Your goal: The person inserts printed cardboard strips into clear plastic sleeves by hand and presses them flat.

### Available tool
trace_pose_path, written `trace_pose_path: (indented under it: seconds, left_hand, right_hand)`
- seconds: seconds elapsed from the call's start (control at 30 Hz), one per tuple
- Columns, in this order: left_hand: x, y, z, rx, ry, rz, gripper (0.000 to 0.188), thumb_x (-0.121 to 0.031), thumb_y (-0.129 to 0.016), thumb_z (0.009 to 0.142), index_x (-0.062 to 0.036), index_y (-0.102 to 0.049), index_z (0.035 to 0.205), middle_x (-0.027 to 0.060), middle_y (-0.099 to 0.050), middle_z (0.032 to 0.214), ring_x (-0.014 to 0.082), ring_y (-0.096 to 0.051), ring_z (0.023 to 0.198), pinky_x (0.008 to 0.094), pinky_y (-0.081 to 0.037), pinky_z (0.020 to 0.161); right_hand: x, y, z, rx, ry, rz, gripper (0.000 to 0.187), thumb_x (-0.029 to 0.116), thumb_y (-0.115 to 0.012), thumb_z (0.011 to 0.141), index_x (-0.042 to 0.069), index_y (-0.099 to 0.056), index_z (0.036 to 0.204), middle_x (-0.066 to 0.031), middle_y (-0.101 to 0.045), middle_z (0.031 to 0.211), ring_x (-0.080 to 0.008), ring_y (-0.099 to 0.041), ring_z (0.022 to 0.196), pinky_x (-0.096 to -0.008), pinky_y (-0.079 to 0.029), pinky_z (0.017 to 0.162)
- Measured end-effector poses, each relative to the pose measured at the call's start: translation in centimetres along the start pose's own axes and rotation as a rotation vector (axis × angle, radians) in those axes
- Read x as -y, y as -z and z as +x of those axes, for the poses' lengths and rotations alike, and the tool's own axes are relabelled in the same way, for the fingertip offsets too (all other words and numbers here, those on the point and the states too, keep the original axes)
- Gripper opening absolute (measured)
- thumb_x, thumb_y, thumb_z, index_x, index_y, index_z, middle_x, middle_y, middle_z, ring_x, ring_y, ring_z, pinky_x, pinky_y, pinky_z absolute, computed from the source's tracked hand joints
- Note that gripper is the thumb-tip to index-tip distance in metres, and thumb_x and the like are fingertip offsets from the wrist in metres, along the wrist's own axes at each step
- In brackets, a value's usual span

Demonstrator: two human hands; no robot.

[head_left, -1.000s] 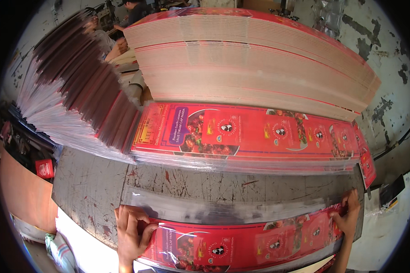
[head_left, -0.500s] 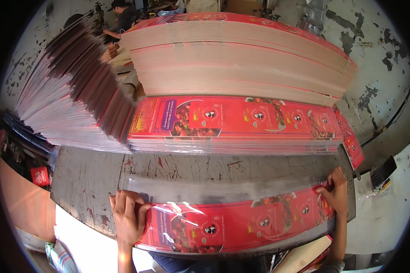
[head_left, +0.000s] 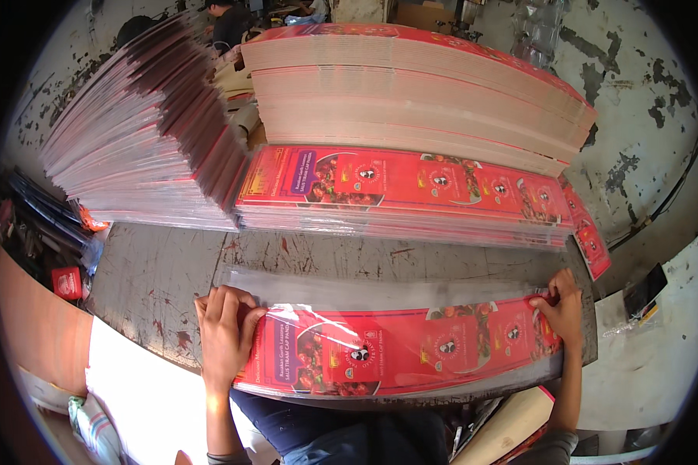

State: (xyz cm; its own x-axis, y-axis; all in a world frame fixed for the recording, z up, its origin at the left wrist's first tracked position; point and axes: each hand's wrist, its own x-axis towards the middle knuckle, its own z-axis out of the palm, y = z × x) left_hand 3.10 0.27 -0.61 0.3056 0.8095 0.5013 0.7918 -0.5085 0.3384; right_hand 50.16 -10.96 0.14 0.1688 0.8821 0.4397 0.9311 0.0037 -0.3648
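Taking the middle of the view as the clock's hub, the grey, scratched table (head_left: pixel 159 263) spreads under everything in hand. Between 12 and 2 o'clock rises the tall stack (head_left: pixel 419 101), its pale edges facing the person and red print on top. At 10 o'clock, the leaning pile (head_left: pixel 143 147) of clear sleeves slants up and away, red edges showing in its layers. Just on the near side of the tall stack lies the low pile (head_left: pixel 403 182) of red printed cards in plastic, its left end against the leaning pile.

At 6 o'clock, near the table's front edge, is the sleeved red card (head_left: pixel 407 345), face up and stretched from hand to hand, with a clear flap (head_left: pixel 411 293) along its 12 o'clock side. At 8 o'clock, the left hand (head_left: pixel 229 325) has its thumb and curled fingers clamped on the card's left end. At 4 o'clock, the right hand (head_left: pixel 562 310) has its thumb and bent fingers clamped on the right end. Near 9 o'clock, off the table, sits a small red box (head_left: pixel 67 284).
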Motion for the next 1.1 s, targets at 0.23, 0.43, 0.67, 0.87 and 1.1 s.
trace_pose_path:
  seconds: [0.23, 0.43, 0.67, 0.87, 1.1]
  left_hand:
    - [0.28, -0.05, -0.36, -0.032, -0.005, -0.018, 0.015, -0.011, -0.062, 0.079, -0.0028, -0.051, 0.083, 0.0069, -0.053, 0.082, 0.0243, -0.049, 0.077, 0.0372, -0.032, 0.08]
    - [0.35, 0.05, -0.5, -0.037, -0.009, -0.019, 0.011, -0.006, -0.058, 0.081, -0.0015, -0.049, 0.085, 0.008, -0.052, 0.083, 0.0253, -0.048, 0.077, 0.0385, -0.032, 0.082]
    - [0.19, -0.21, -0.28, -0.068, -0.06, -0.002, 0.009, -0.004, -0.055, 0.083, -0.0009, -0.047, 0.088, 0.0083, -0.052, 0.083, 0.0264, -0.049, 0.078, 0.0466, -0.031, 0.094]
    - [0.43, -0.11, -0.54, -0.035, -0.002, -0.06, 0.009, -0.004, -0.056, 0.083, -0.0001, -0.049, 0.088, 0.0085, -0.053, 0.083, 0.0276, -0.05, 0.081, 0.0471, -0.031, 0.095]
    - [0.31, -0.21, -0.41, -0.068, -0.015, -0.041, 0.013, -0.007, -0.06, 0.081, -0.0007, -0.05, 0.087, 0.0094, -0.054, 0.082, 0.0292, -0.05, 0.084, 0.0426, -0.033, 0.087]
  right_hand:
    - [0.14, 0.07, 0.18, -0.02, 0.065, 0.007, 0.048, 0.022, -0.08, 0.056, 0.002, -0.037, 0.067, -0.0087, -0.033, 0.065, -0.0265, -0.033, 0.063, -0.0364, -0.029, 0.056]
    - [0.37, 0.07, 0.26, -0.009, 0.082, -0.002, 0.048, 0.022, -0.079, 0.057, 0.002, -0.037, 0.067, -0.0086, -0.032, 0.064, -0.0265, -0.032, 0.063, -0.0367, -0.029, 0.056]
    - [0.16, 0.33, -0.05, -0.023, 0.109, -0.015, 0.046, 0.024, -0.077, 0.062, 0.002, -0.037, 0.065, -0.0094, -0.034, 0.064, -0.0268, -0.033, 0.062, -0.0368, -0.028, 0.055]
    - [0.3, 0.21, 0.47, 0.005, 0.138, -0.025, 0.043, 0.023, -0.077, 0.062, 0.001, -0.039, 0.064, -0.0096, -0.035, 0.063, -0.0275, -0.034, 0.062, -0.0378, -0.028, 0.056]
    - [0.39, 0.33, 0.17, 0.029, 0.129, -0.019, 0.04, 0.022, -0.075, 0.066, 0.001, -0.041, 0.064, -0.01, -0.036, 0.064, -0.0282, -0.036, 0.063, -0.0386, -0.03, 0.058]
